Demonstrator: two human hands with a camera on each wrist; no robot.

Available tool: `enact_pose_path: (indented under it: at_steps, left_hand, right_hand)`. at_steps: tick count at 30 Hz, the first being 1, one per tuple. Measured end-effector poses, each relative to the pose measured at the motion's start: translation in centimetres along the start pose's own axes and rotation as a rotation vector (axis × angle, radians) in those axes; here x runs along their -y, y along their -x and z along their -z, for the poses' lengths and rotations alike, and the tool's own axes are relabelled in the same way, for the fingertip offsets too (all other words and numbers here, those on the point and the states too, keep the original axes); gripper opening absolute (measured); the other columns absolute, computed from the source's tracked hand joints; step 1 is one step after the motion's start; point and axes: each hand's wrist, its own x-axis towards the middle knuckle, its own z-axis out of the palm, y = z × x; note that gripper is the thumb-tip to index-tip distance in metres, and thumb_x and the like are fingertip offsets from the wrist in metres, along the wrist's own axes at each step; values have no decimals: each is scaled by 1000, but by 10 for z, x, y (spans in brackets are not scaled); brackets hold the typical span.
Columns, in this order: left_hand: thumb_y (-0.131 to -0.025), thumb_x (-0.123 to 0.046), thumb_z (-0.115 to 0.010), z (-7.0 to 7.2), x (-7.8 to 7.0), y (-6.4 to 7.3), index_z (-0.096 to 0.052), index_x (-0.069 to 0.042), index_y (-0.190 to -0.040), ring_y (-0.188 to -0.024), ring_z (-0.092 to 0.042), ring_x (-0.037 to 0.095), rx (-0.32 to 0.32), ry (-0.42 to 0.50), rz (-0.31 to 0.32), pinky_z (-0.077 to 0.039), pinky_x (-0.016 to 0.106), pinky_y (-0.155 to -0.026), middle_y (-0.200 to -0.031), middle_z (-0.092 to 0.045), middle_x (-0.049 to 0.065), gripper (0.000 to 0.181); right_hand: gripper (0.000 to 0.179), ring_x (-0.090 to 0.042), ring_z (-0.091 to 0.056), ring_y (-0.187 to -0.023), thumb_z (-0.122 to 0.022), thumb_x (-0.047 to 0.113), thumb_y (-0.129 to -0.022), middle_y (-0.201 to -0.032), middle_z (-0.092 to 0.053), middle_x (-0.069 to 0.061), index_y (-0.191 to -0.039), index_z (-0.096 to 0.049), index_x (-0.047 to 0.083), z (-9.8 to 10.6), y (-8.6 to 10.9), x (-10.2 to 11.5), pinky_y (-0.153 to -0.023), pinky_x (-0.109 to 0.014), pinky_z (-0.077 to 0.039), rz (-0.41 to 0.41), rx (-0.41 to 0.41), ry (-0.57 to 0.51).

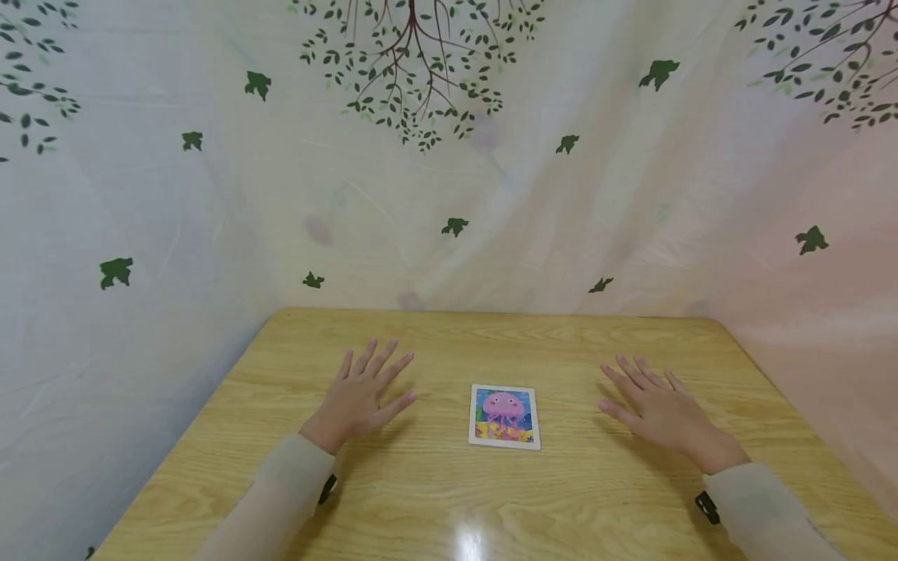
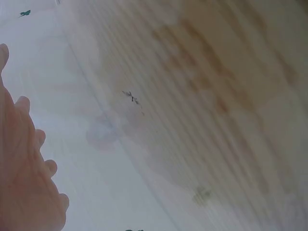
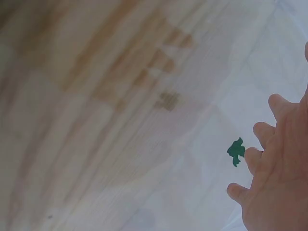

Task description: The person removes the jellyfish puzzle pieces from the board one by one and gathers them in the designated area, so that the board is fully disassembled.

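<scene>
A square picture card [image 1: 503, 418] with a white border and a pink jellyfish lies flat on the wooden table [image 1: 449, 499]. To its left is my left hand [image 1: 361, 397], fingers spread and straight, palm down over the tabletop. My right hand [image 1: 655, 409] is held the same way on the card's right side, fingers fanned out toward the back. Both hands are apart from the card and hold nothing. The left wrist view shows the left palm [image 2: 24, 183] at its left edge; the right palm [image 3: 284, 183] appears at the right edge of the right wrist view.
A pale cloth [image 1: 449, 179] printed with leafy branches and green birds hangs behind the table and along both sides. The table's back edge [image 1: 491, 313] meets it. Dark bands [image 1: 707, 507] show at the cuffs of both light sleeves [image 1: 765, 506].
</scene>
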Motion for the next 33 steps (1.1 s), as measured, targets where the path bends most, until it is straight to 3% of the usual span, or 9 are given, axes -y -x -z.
enact_pose_path:
  at_steps: [13,20,30,33]
  left_hand:
    - [-102,-61,-46,-1,-5,-2,-34,-24,-162,-154,-14,43,24,16,-18,-7,69,-120,-168,-24,12,71]
    - [-104,-59,-45,-5,-13,-5,-35,-21,-162,-154,-17,40,68,52,-73,-11,68,-120,-168,-24,14,70]
    - [-105,-60,-41,-13,-36,-16,-32,-20,-163,-155,-21,31,229,112,-179,-14,60,-123,-167,-29,8,71]
    - [-105,-60,-40,-15,-44,-20,-31,-20,-163,-155,-21,29,249,117,-216,-15,56,-124,-167,-28,8,71]
  right_hand:
    - [77,-50,-18,-151,-49,58,-103,-166,-22,-23,-161,-33,10,0,-3,4,-112,-77,-10,16,12,-18]
    - [77,-49,-22,-150,-50,59,-102,-165,-26,-22,-160,-35,10,-3,-6,8,-112,-77,-14,25,-1,-3]
    - [76,-49,-22,-150,-51,57,-102,-164,-27,-23,-160,-37,10,-1,-5,16,-112,-76,-15,18,1,-34]
    - [75,-50,-22,-150,-51,58,-102,-164,-27,-23,-159,-37,10,0,-5,16,-112,-76,-15,14,5,-39]
